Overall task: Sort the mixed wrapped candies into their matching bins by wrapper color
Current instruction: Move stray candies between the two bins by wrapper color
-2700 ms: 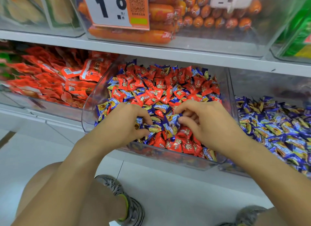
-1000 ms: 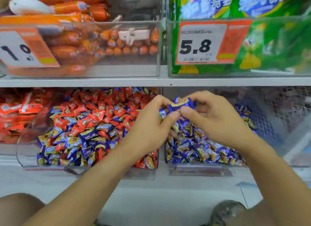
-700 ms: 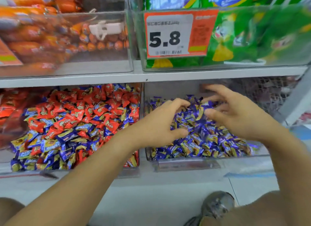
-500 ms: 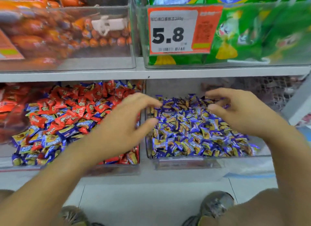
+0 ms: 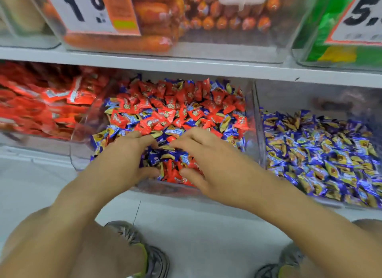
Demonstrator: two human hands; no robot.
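While hands [image 5: 124, 159] hover, candies [image 5: 169, 161] between grips

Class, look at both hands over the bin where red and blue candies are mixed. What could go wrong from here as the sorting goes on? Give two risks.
1. The left hand and right hand work close together at the low front edge of the mixed bin, so candies may get pushed out onto the floor.

2. Red candies and blue candies lie tightly mixed, so a red one could be picked up with the blue and end up in the blue bin.
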